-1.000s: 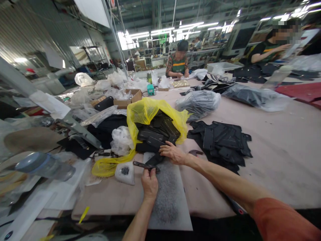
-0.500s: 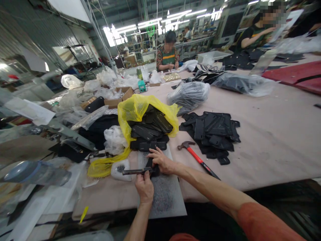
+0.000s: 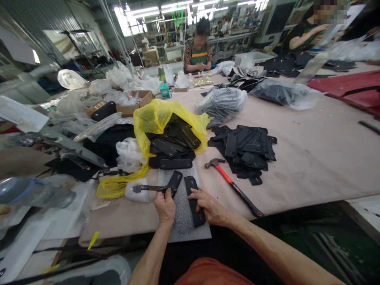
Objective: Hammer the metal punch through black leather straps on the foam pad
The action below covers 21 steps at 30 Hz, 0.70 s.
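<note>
My left hand (image 3: pixel 165 206) is closed, pinching a thin dark bar-like piece (image 3: pixel 152 188) that points left. A flat black piece (image 3: pixel 177 182) slants upward just beyond those fingertips; whether it is gripped too is unclear. Over a speckled grey board (image 3: pixel 185 233), my right hand (image 3: pixel 212 208) has its curled fingers on another flat black piece (image 3: pixel 192 198) with rounded corners. Under the bar's left end sits a white block (image 3: pixel 144 194) with a dark smudge. Similar black pieces (image 3: pixel 175 163) lie at the board's far end.
A yellow bag (image 3: pixel 141 130) holds several black pieces. Right of the board lie a red-handled claw hammer (image 3: pixel 227 178) and a heap of black pieces (image 3: pixel 247 144). A grey plastic-wrapped bundle (image 3: pixel 221 105) stands behind. A co-worker (image 3: pixel 198 55) sits across the table.
My right hand has moved down and right, bringing one flat black piece nearer me along the board. The two black pieces now show apart. My view has tilted down slightly.
</note>
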Each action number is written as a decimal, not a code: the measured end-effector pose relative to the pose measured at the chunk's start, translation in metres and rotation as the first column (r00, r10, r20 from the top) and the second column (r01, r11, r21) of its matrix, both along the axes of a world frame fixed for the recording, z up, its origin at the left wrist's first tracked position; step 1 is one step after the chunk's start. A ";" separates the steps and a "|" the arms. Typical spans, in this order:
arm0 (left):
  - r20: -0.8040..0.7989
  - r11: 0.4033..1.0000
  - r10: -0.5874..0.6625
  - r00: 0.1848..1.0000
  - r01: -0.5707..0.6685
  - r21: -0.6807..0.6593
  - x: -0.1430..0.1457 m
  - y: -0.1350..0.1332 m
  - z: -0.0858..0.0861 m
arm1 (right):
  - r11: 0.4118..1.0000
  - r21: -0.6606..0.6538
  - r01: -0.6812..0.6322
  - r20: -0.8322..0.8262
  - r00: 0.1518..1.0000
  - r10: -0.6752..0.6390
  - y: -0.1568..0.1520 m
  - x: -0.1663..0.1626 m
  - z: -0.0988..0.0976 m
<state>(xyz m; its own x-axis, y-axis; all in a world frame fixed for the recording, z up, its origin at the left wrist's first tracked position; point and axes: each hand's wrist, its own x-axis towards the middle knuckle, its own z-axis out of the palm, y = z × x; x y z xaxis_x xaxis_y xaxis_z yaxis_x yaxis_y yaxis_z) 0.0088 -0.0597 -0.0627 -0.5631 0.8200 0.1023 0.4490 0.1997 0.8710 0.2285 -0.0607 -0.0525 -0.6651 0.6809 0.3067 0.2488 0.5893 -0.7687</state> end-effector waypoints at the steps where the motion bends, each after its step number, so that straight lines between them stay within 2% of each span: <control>1: 0.010 1.000 -0.013 1.000 0.013 -0.001 0.000 0.001 0.004 | 1.000 -0.008 -0.014 0.007 1.000 0.014 -0.005 0.000 -0.002; 6: -0.041 0.997 -0.056 0.998 0.058 0.045 0.005 0.014 0.031 | 0.995 -0.079 -0.062 0.037 0.997 0.065 -0.003 0.004 0.004; 9: -0.038 0.989 -0.133 0.990 0.135 0.065 0.018 0.024 0.038 | 0.990 -0.101 -0.094 0.061 0.993 0.100 0.004 0.007 0.010; 13: -0.048 0.926 -0.368 0.929 0.371 0.066 0.035 0.033 0.025 | 0.995 -0.063 -0.078 0.074 0.994 0.082 0.004 0.007 0.010; 16: -0.076 0.878 -0.465 0.882 0.471 0.087 0.040 0.035 0.010 | 0.999 -0.024 -0.041 0.090 0.995 0.043 -0.001 0.004 0.006; 21: -0.113 0.848 -0.516 0.849 0.525 0.071 0.037 0.037 0.005 | 0.973 0.017 0.230 0.135 0.964 -0.230 -0.010 0.003 -0.001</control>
